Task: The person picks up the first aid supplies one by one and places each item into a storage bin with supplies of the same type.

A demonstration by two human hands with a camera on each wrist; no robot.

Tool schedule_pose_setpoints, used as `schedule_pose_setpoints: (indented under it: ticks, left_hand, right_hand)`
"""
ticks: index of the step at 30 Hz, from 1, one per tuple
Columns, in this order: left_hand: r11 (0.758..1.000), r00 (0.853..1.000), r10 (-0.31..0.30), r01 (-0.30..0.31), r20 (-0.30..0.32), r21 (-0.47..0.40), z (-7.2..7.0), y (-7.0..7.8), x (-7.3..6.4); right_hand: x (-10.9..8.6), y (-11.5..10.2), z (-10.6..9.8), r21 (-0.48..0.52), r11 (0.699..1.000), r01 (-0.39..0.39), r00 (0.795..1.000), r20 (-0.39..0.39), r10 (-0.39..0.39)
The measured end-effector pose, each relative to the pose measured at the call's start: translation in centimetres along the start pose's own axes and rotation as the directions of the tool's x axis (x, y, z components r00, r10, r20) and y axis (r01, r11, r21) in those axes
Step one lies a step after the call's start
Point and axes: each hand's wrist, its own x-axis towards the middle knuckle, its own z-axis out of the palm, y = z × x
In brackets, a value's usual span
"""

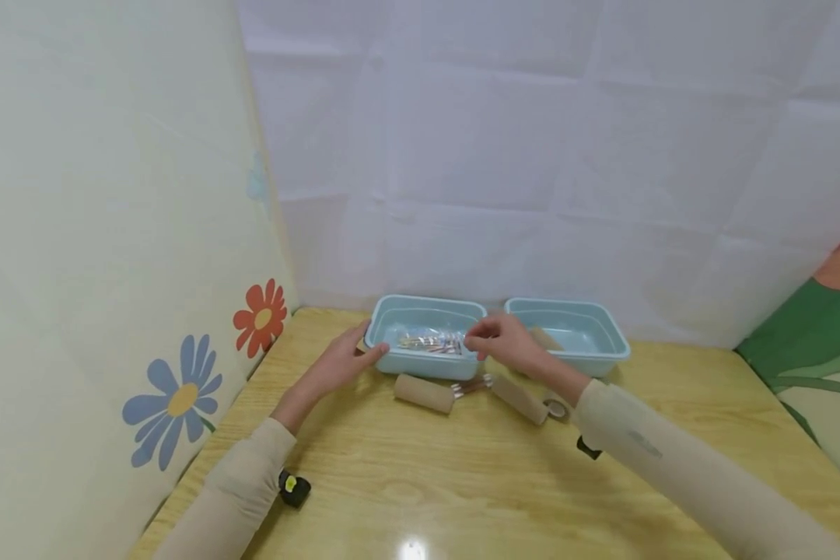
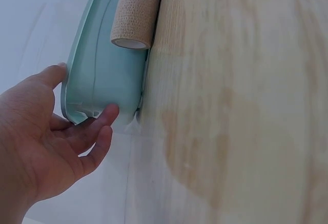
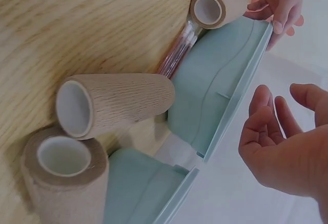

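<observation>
My left hand (image 1: 339,359) holds the left end of a light blue plastic basin (image 1: 427,365), its thumb at the rim and its fingers round the outer end. Inside that basin lie clear-wrapped slim sticks (image 1: 430,342). Over the basin's right end hovers my right hand (image 1: 507,341); its fingers are loosely bent, and the right wrist view shows nothing between them. In front lie two tan, crinkled bandage rolls (image 1: 423,393), with thin reddish wrapped sticks (image 3: 177,52) between them. A further bandage roll (image 3: 66,183) stands on end at the right.
A second light blue basin (image 1: 605,360) stands to the right, with a tan roll (image 1: 546,337) partly visible inside. Both basins are near the white back sheet (image 1: 462,257). A flowered panel (image 1: 182,233) borders the wooden table (image 1: 420,482) on the left.
</observation>
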Motion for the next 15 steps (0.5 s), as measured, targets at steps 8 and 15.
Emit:
schedule_pose_setpoints:
  ticks: [8, 15]
  left_hand:
    - [1.000, 1.000, 0.011, -0.011, -0.007, -0.004, -0.3, -0.2, 0.1]
    - [1.000, 1.000, 0.021, -0.020, -0.008, 0.015, -0.4, 0.0, 0.0]
  right_hand:
    - [-1.2, 0.9, -0.5, 0.039, 0.999, 0.003, 0.999, 0.049, -0.005]
    - [-2.9, 1.8, -0.9, 0.017, 1.000, 0.009, 0.994, 0.107, -0.011]
